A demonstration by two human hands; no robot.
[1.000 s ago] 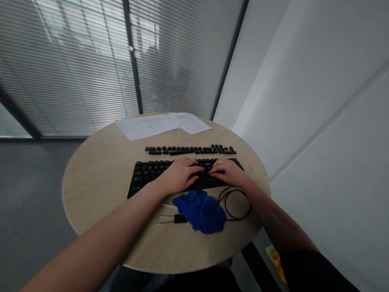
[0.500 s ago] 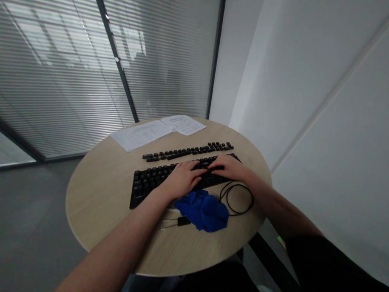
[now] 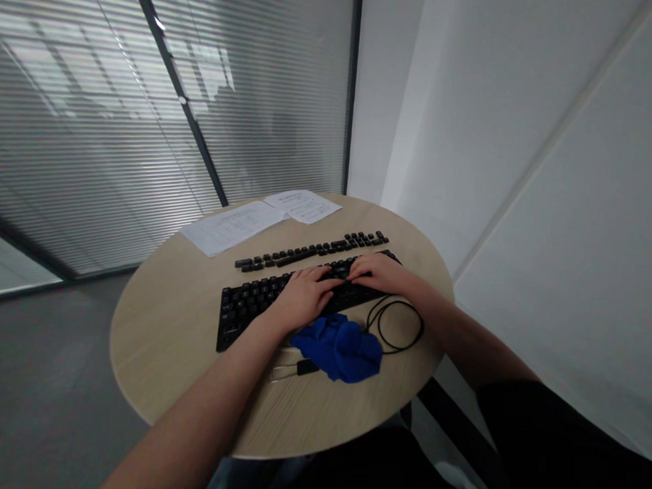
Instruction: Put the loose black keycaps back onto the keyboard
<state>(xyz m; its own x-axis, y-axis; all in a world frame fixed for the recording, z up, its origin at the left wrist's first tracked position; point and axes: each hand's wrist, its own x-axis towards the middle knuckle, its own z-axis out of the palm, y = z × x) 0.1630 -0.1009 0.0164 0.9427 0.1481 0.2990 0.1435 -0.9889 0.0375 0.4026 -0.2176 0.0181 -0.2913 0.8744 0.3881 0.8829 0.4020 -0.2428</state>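
A black keyboard (image 3: 247, 304) lies across the middle of a round wooden table (image 3: 163, 329). My left hand (image 3: 305, 299) rests on its middle keys, fingers stretched out toward the right. My right hand (image 3: 379, 272) lies on the keyboard's right part, fingers flat and pointing left, the tips of both hands almost meeting. Neither hand visibly holds anything. A row of loose black keycaps (image 3: 310, 251) sits just behind the keyboard.
A crumpled blue cloth (image 3: 339, 348) lies in front of the keyboard, beside a looped black cable (image 3: 398, 327) and a small wire tool with a black handle (image 3: 292, 371). Two paper sheets (image 3: 234, 226) lie at the far edge. Glass wall with blinds behind, white wall right.
The view has swung and tilted, shifting the table a little in the picture. Both hands stay on the keyboard with only slight finger shifts.
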